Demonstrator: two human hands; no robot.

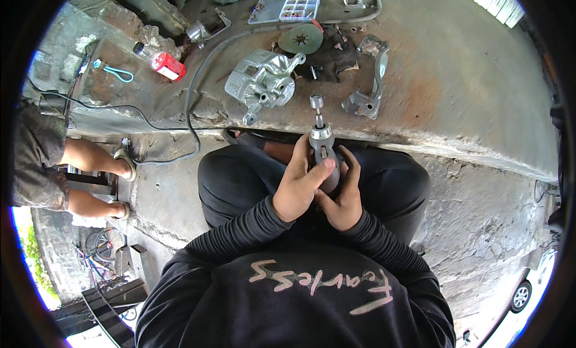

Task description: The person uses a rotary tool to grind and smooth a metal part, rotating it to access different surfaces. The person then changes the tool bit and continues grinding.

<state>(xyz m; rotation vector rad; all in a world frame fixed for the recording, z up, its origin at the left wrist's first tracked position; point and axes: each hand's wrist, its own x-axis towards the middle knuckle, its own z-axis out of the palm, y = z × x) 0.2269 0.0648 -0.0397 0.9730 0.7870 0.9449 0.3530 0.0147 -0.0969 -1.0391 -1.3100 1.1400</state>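
Both hands hold a dark-bodied power driver [329,179] with a silver nose, pointing away from me above my lap. A shiny socket [317,102] sits on its tip. My left hand [298,183] wraps the body from the left, thumb across its top near the switch. My right hand [344,199] closes round the rear end from the right. Just past the tool, on the concrete ledge, lie a silver brake caliper [262,81] to the left and a caliper bracket [373,78] to the right. Neither is touched by the socket.
Behind the caliper are a round greenish dish [301,39], small fittings and a compartment box [300,5]. A hose [191,102] loops over the concrete ledge [456,108]. A red-labelled bottle [165,65] lies at left. Another person's legs [90,156] stand at far left.
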